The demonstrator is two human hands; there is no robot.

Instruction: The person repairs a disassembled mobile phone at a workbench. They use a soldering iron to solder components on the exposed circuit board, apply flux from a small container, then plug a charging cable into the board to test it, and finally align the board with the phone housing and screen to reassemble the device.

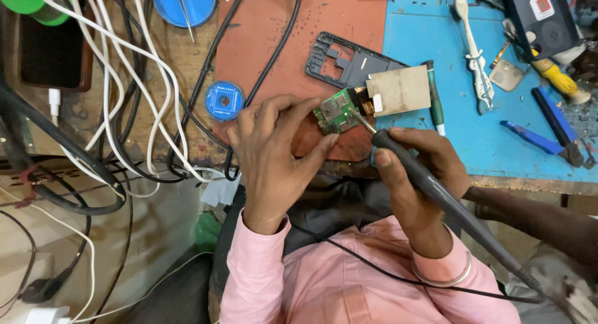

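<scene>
1. soldering looks to be the step in hand: the small green circuit board (334, 110) lies at the near edge of the reddish-brown mat (274, 43), just beside the seam with the blue mat (436, 31), and the metal tip of the soldering iron (430, 184) rests on or just above the board's right side; i cannot tell whether it truly touches.
2. the left hand (274, 159) pins the board, its fingertips (298, 106) curled onto the left edge and the thumb pressing from below; the hand is partly closed, clamping rather than lifting.
3. the right hand (417, 174) is wrapped fully round the iron's dark handle in a pen-like grip, the cord trailing back over the pink sleeve.
4. a tan rectangular panel (398, 90) sits just right of the board, seemingly joined to it by a short orange strip, and a dark grey phone frame (346, 59) lies behind it.
5. a blue solder-wick spool (223, 100) sits near the left hand; white and black cables (134, 100) sprawl to the left.
6. further right on the blue mat lie a white tool (474, 56), a green-handled tool (435, 100), blue pry tools (542, 131) and a yellow-handled screwdriver (557, 78).
7. my judgement: the next move calls for a steady tip on one small pad, brief heat, and the left hand keeping the board from sliding.
</scene>
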